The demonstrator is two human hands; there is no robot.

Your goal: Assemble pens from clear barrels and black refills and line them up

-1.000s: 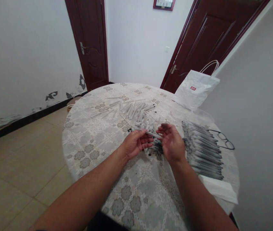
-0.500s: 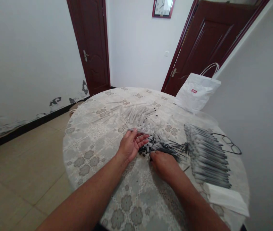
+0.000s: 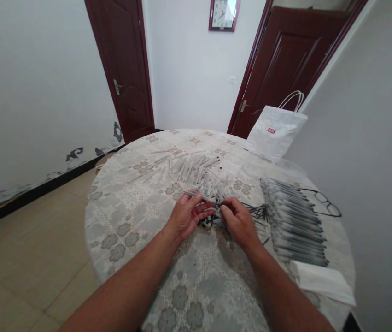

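Note:
Between the thumb and fingers of my left hand (image 3: 184,216) lies a slim pen barrel (image 3: 205,198), pointing right. My right hand (image 3: 241,223) is closed in a pinch at the barrel's right end; the small dark part there is too small to name. Below and behind both hands lies a heap of small black parts (image 3: 203,223), partly hidden by my fingers. Thin black refills (image 3: 260,211) stick out to the right of my right hand. Beyond the hands, many whitish barrels (image 3: 190,167) are spread in a loose pile.
A neat row of grey pens (image 3: 295,221) lies at the right, beside black-framed glasses (image 3: 325,203). A folded white paper (image 3: 323,281) lies nearer me. The white bag (image 3: 273,133) stands at the far right of the round table (image 3: 119,272).
My right hand has risen from the heap of black parts to the right end of the barrel. My left hand still holds the barrel. The view has shifted slightly.

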